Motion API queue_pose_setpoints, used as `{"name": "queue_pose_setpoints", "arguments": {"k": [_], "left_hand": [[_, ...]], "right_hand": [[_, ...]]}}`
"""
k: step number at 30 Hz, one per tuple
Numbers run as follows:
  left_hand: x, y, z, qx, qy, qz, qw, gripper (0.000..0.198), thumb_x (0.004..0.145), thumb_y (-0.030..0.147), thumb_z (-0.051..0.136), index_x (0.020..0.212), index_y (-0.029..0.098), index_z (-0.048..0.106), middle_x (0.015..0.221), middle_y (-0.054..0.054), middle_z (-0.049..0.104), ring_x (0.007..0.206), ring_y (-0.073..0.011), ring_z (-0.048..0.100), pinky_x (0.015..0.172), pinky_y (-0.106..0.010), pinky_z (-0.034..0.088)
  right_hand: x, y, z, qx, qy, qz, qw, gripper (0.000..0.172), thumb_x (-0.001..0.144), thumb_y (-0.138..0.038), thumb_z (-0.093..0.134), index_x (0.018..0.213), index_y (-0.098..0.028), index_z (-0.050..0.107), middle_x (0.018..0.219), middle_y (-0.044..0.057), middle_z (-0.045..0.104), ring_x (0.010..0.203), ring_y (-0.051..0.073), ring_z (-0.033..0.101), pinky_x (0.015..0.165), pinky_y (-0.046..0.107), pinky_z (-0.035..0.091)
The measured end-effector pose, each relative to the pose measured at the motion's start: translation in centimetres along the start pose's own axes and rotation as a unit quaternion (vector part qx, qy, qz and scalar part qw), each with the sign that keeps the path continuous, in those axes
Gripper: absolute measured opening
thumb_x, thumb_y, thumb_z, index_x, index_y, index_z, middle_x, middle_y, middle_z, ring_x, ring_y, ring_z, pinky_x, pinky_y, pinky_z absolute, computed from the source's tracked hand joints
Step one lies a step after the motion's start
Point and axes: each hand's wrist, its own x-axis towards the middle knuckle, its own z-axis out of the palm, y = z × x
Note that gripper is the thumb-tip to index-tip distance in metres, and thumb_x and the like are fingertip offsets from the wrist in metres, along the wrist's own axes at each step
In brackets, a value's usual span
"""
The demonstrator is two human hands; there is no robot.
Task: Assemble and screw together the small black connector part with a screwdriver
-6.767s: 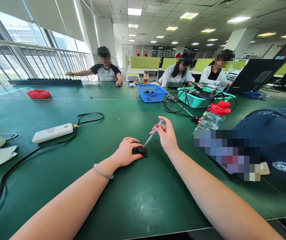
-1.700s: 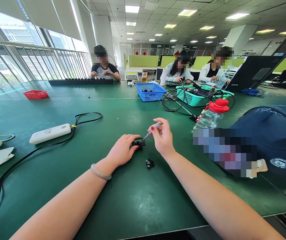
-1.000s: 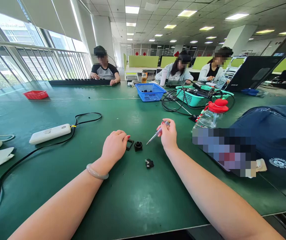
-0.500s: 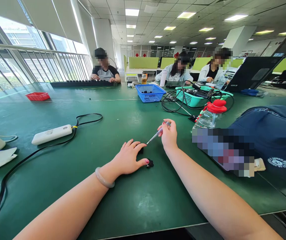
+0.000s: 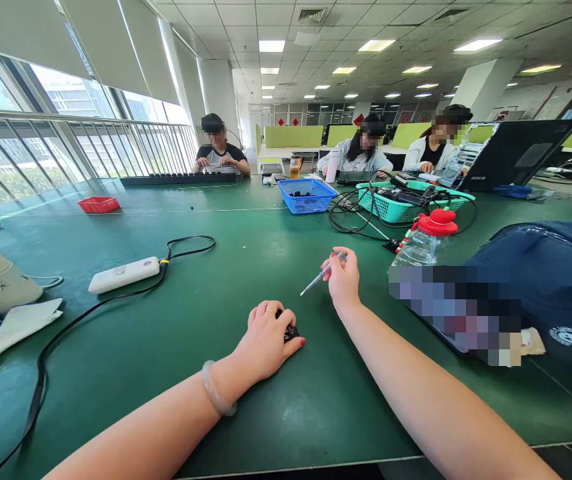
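My right hand (image 5: 345, 275) grips a small screwdriver (image 5: 316, 281) with a clear handle. Its metal tip points down and left, above the table and apart from the black parts. My left hand (image 5: 269, 335) rests on the green table (image 5: 286, 427), fingers curled round small black parts (image 5: 291, 332). These parts lie between thumb and forefinger, partly hidden, so their exact kind cannot be made out. A pale bangle (image 5: 217, 390) circles the left wrist.
A white power strip (image 5: 123, 275) with a black cable lies left. Further off are a red tray (image 5: 99, 205), a blue basket (image 5: 307, 205) and a green basket (image 5: 391, 211) of cables. A red-capped bottle (image 5: 423, 245) and navy bag (image 5: 561, 267) stand right. Several people sit opposite.
My left fingers, spread before, have curled in and gathered the black parts between them. The screwdriver tip is now apart from the left hand. The whole view has tilted slightly upward.
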Motion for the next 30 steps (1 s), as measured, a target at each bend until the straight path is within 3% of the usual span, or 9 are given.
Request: {"name": "queue_pose_setpoints", "arguments": {"k": [3,6,11,15,18,23,26,30], "left_hand": [[-2.0,-2.8,-1.4,0.007,0.025,-0.028,0.999,0.019,0.084,0.04,0.065,0.093,0.024,0.059,0.11,-0.007,0.055,0.112,-0.0275,0.05,0.101,-0.049,0.043],[-3.8,-7.1,-3.3,0.054,0.063,-0.077,0.994,0.018,0.086,0.041,0.06,0.089,0.023,0.06,0.107,-0.008,0.056,0.109,-0.0283,0.05,0.099,-0.048,0.043],[-5.4,-16.0,-7.0,0.146,0.061,-0.24,0.958,0.034,0.084,0.054,0.051,0.09,0.022,0.06,0.109,-0.012,0.058,0.109,-0.0323,0.052,0.096,-0.048,0.044],[-5.1,-20.9,-10.0,0.174,0.035,-0.366,0.914,0.056,0.082,0.069,0.044,0.102,0.02,0.063,0.115,-0.019,0.059,0.113,-0.0441,0.053,0.086,-0.053,0.046],[-4.2,-22.1,-12.4,0.173,0.027,-0.382,0.907,0.056,0.084,0.068,0.044,0.104,0.019,0.063,0.112,-0.018,0.065,0.109,-0.043,0.056,0.082,-0.049,0.045],[-3.5,-21.1,-15.9,0.138,0.122,-0.375,0.909,0.054,0.089,0.065,0.042,0.113,0.02,0.059,0.107,-0.005,0.07,0.102,-0.0275,0.062,0.083,-0.035,0.046],[-4.1,-20.8,-16.1,0.076,0.164,-0.374,0.91,0.049,0.084,0.057,0.054,0.12,0.025,0.063,0.113,-0.007,0.071,0.101,-0.0258,0.065,0.083,-0.034,0.048],[-5.2,-21.8,-14.7,-0.009,0.187,-0.361,0.914,0.049,0.079,0.044,0.059,0.123,0.022,0.064,0.112,-0.009,0.072,0.094,-0.0235,0.068,0.08,-0.032,0.051]], "right_hand": [[-0.1,0.0,0.1,0.001,-0.002,0.007,1.0,0.037,0.08,-0.052,0.062,0.098,-0.023,0.048,0.058,-0.008,0.058,0.041,0.009,0.047,0.046,0.024,0.04],[-0.3,0.0,0.2,-0.005,-0.005,0.011,1.0,0.036,0.08,-0.051,0.063,0.098,-0.023,0.049,0.057,-0.007,0.059,0.042,0.01,0.048,0.045,0.024,0.04],[-0.4,0.1,0.3,-0.011,-0.015,0.012,1.0,0.035,0.08,-0.049,0.061,0.099,-0.022,0.05,0.057,-0.007,0.059,0.042,0.01,0.048,0.045,0.024,0.04],[-0.3,0.3,0.2,-0.027,-0.016,0.01,0.999,0.034,0.081,-0.048,0.059,0.101,-0.023,0.05,0.059,-0.007,0.06,0.043,0.01,0.049,0.046,0.024,0.041],[-0.3,0.4,0.3,-0.03,-0.02,0.014,0.999,0.034,0.081,-0.049,0.059,0.101,-0.023,0.05,0.059,-0.007,0.06,0.043,0.01,0.048,0.046,0.024,0.041],[-0.2,0.5,0.4,-0.029,-0.019,0.023,0.999,0.039,0.078,-0.053,0.062,0.1,-0.023,0.05,0.058,-0.007,0.059,0.044,0.011,0.048,0.045,0.024,0.039],[-0.1,0.6,0.4,-0.026,-0.025,0.03,0.999,0.038,0.079,-0.053,0.062,0.1,-0.024,0.051,0.059,-0.006,0.06,0.045,0.011,0.049,0.045,0.024,0.039],[-0.1,0.7,0.4,-0.031,-0.035,0.032,0.998,0.034,0.079,-0.05,0.061,0.099,-0.024,0.051,0.058,-0.006,0.06,0.044,0.011,0.047,0.045,0.024,0.04]]}}
